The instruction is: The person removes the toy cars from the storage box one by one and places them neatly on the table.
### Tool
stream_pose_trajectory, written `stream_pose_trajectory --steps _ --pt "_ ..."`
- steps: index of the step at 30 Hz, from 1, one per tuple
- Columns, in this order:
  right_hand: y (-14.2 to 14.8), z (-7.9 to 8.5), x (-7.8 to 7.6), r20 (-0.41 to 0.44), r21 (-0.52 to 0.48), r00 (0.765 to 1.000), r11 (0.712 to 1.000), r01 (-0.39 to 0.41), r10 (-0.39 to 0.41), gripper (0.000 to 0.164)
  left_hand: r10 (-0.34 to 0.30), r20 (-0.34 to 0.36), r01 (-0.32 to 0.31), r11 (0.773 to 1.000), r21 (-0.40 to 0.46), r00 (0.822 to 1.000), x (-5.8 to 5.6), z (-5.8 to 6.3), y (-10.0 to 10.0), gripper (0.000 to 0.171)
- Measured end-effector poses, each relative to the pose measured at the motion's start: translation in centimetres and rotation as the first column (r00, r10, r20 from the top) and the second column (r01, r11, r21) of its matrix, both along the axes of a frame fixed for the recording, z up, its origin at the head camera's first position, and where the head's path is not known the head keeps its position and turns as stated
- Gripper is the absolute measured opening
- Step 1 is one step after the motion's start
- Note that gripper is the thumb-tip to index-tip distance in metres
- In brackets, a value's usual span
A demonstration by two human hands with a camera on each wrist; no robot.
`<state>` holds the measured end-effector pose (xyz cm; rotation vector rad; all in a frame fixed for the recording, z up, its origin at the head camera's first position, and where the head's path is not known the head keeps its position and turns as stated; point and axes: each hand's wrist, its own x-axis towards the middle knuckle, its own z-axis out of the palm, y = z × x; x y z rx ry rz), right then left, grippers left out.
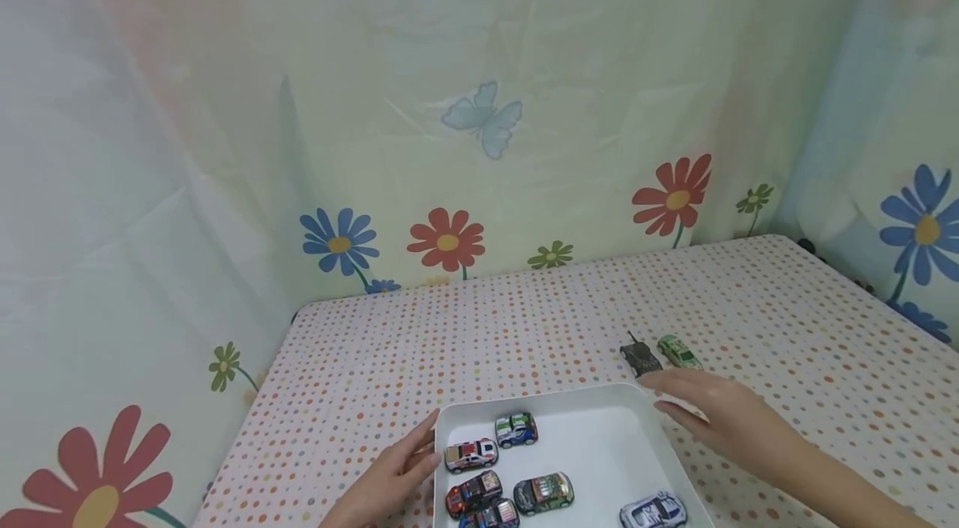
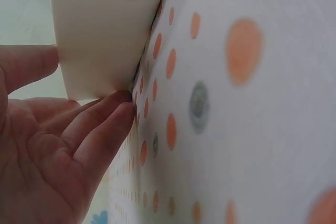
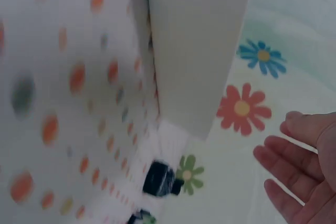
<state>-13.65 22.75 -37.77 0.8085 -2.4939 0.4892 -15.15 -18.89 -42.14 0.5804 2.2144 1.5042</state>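
Note:
A white tray (image 1: 584,445) holds several toy cars, among them a green-and-white one (image 1: 516,430), a dark patterned one (image 1: 544,493) and a white-and-blue one (image 1: 653,510). My left hand (image 1: 390,474) touches the tray's left side with fairly straight fingers; in the left wrist view its thumb meets the upper edge of the tray wall (image 2: 105,30) and its fingertips lie low by the cloth. Over the tray's far right corner reaches my right hand (image 1: 719,415), fingers loosely extended. Just beyond its fingertips sit a dark toy tank (image 1: 640,356) and a green toy car (image 1: 678,351).
A dotted cloth (image 1: 419,345) covers the table under the tray. Behind and at both sides hang sheets printed with flowers and a butterfly (image 1: 485,118). The table's far edge runs along the back sheet.

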Motion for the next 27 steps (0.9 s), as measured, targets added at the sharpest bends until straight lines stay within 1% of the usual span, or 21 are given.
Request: stream_pose_trajectory --steps 2,3,4,5,7,9,11,14,16,17,18,19,20,23,25,27 --pt "-0.4 -0.5 0.9 -0.023 0.018 0.997 0.997 -0.072 0.073 0.046 -0.001 0.006 0.001 1.0 0.0 1.0 0.1 -0.1 0.0 0.061" --pt "-0.5 -0.7 1.3 0.005 0.023 0.994 0.993 -0.114 0.113 0.045 -0.001 0.008 0.001 1.0 0.002 1.0 0.1 -0.1 0.0 0.061" --pt "-0.7 -0.9 1.6 0.049 0.024 0.987 0.987 -0.156 0.155 0.042 0.002 0.008 -0.002 1.0 0.0 1.0 0.1 -0.1 0.0 0.061" --pt "-0.9 -1.1 1.8 0.11 0.028 0.975 0.979 -0.2 0.196 0.039 0.005 0.011 -0.005 1.0 0.002 1.0 0.1 -0.1 0.0 0.062" --pt "-1.1 -1.4 2.2 0.231 0.015 0.933 0.958 -0.288 0.277 0.033 0.008 0.012 -0.008 1.0 0.003 1.0 0.1 0.0 0.0 0.062" --pt "-1.2 -1.7 2.4 0.357 -0.021 0.868 0.932 -0.362 0.345 0.029 0.006 0.006 -0.006 1.0 0.001 1.0 0.0 0.0 0.0 0.061" --pt "-1.2 -2.0 2.5 0.468 -0.08 0.792 0.912 -0.403 0.391 0.029 0.0 -0.001 0.0 1.0 0.0 1.0 0.0 0.0 0.0 0.061" --pt "-1.2 -2.5 2.6 0.569 -0.175 0.683 0.879 -0.443 0.457 0.03 -0.006 -0.009 0.006 1.0 -0.006 1.0 -0.1 0.1 0.1 0.061" --pt "-1.2 -2.7 2.6 0.609 -0.225 0.628 0.865 -0.449 0.485 0.032 -0.007 -0.009 0.007 1.0 -0.008 1.0 -0.2 0.1 0.1 0.061" --pt "-1.2 -2.9 2.6 0.607 -0.232 0.62 0.857 -0.46 0.497 0.033 -0.006 -0.008 0.006 1.0 -0.01 1.0 -0.2 0.1 0.1 0.061" --pt "-1.2 -3.1 2.5 0.598 -0.232 0.618 0.849 -0.475 0.51 0.034 -0.006 -0.009 0.006 1.0 -0.011 1.0 -0.2 0.1 0.1 0.061" --pt "-1.3 -3.2 2.5 0.581 -0.216 0.631 0.845 -0.49 0.514 0.033 -0.006 -0.007 0.006 1.0 -0.01 1.0 -0.1 0.1 0.2 0.061" --pt "-1.3 -3.3 2.5 0.558 -0.194 0.65 0.843 -0.502 0.516 0.032 -0.006 -0.007 0.006 1.0 -0.01 1.0 -0.1 0.1 0.2 0.061" --pt "-1.3 -3.7 2.5 0.474 -0.101 0.716 0.84 -0.534 0.512 0.026 -0.004 -0.005 0.004 1.0 -0.01 1.0 -0.1 0.0 0.2 0.061" --pt "-1.3 -3.8 2.5 0.442 -0.053 0.742 0.84 -0.54 0.505 0.023 0.0 -0.004 0.0 1.0 -0.014 1.0 -0.1 0.0 0.2 0.061" --pt "-1.3 -3.9 2.4 0.428 -0.037 0.749 0.838 -0.545 0.506 0.022 0.006 -0.002 -0.006 1.0 -0.019 1.0 -0.1 0.0 0.2 0.061"
